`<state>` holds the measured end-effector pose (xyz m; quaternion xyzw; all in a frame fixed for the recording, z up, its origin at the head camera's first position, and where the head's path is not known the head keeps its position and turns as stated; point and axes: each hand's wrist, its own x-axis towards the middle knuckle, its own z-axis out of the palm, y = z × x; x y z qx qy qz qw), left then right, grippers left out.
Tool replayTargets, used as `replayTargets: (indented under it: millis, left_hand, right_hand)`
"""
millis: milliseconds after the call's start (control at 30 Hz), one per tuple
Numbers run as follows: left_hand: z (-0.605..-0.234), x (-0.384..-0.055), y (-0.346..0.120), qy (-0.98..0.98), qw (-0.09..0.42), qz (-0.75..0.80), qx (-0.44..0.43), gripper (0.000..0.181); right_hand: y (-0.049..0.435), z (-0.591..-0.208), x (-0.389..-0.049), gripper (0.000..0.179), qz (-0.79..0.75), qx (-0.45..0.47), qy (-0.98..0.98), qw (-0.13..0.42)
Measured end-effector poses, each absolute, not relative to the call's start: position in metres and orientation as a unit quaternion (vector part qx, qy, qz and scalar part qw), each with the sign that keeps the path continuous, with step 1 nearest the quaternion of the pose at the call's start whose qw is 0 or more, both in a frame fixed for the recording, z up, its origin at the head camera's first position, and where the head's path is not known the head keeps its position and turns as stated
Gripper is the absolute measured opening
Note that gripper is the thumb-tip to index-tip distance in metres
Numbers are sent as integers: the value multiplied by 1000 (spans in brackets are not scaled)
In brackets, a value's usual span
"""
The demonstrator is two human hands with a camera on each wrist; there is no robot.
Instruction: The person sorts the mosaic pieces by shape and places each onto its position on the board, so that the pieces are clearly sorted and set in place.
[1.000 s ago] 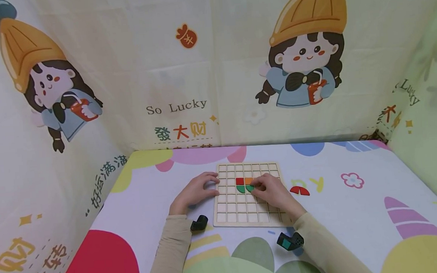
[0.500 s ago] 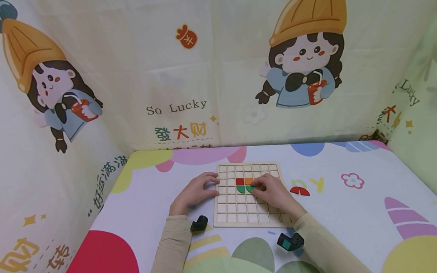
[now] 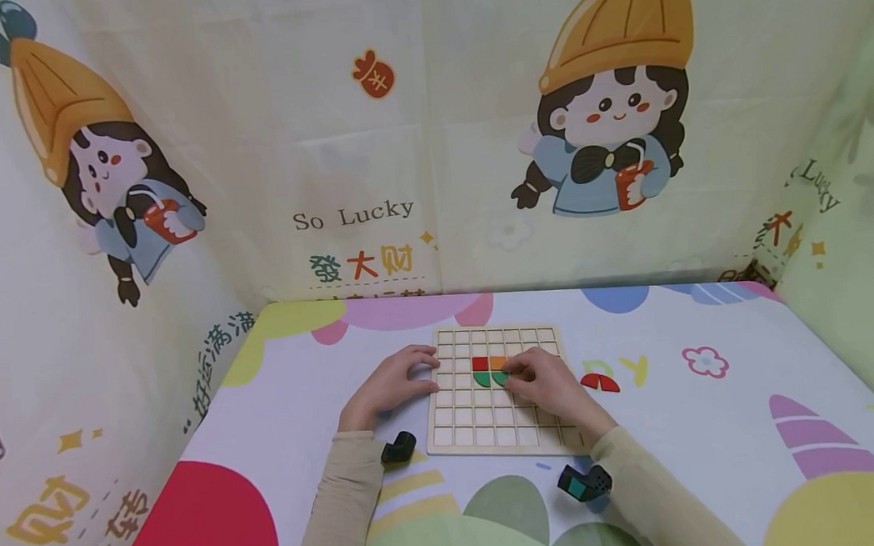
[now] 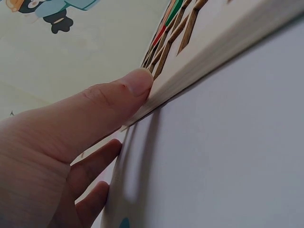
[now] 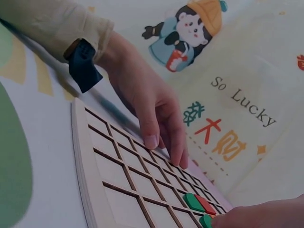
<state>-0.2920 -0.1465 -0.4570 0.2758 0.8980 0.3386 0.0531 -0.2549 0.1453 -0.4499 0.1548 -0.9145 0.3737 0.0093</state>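
Observation:
A pale wooden grid board (image 3: 455, 439) lies on the table. Set in its cells are a red square tile (image 3: 480, 363), an orange tile (image 3: 497, 362) and two green quarter-circle tiles (image 3: 483, 379). My left hand (image 3: 394, 377) stays at the board's left edge, fingers relaxed; in the left wrist view its thumb (image 4: 137, 83) touches the rim. Over the board, my right hand (image 3: 545, 382) has thumb and fingertips drawn together at the right-hand green tile (image 5: 205, 221), pinching at it and covering part of it and of the orange tile.
Two red quarter-circle tiles (image 3: 600, 382) lie on the table just right of the board, near the right wrist. Black wrist cameras, left (image 3: 398, 447) and right (image 3: 587, 483), hang below the sleeves. A printed cloth wall (image 3: 473, 254) rises behind the table.
Both hands and the tiles look almost unchanged; the right wrist has shifted very slightly to the right. The cloth at the left has drifted a little to the right.

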Motion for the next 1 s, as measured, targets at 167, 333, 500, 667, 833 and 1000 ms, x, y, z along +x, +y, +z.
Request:
replayTargets:
  millis: [167,333,500,667,833,1000]
  left_hand:
    - [-456,-291,-146,899,54,336,276,38]
    - [-455,-290,-146,899,56,338,273,38]
    - [-457,-291,-146,899,53,336,275,38]
    - [-457,-291,-147,899,52,336,277,37]
    - [-458,-292,-147,899,48,335,278,37]
    - [-458,-292,-147,900,50,334,275,38]
  right_hand:
    - [152,-450,-254,25,396,141,-907,7]
    - [166,-445,-252,29,403,118,-908,14]
    - [191,-438,-249,32,398,98,-912,27]
    - [221,-434,-246,36,395,75,-914,43]
    - [245,-429,-239,42,381,36,-923,28]
    - [264,-425,-235,47,371,17,-928,19]
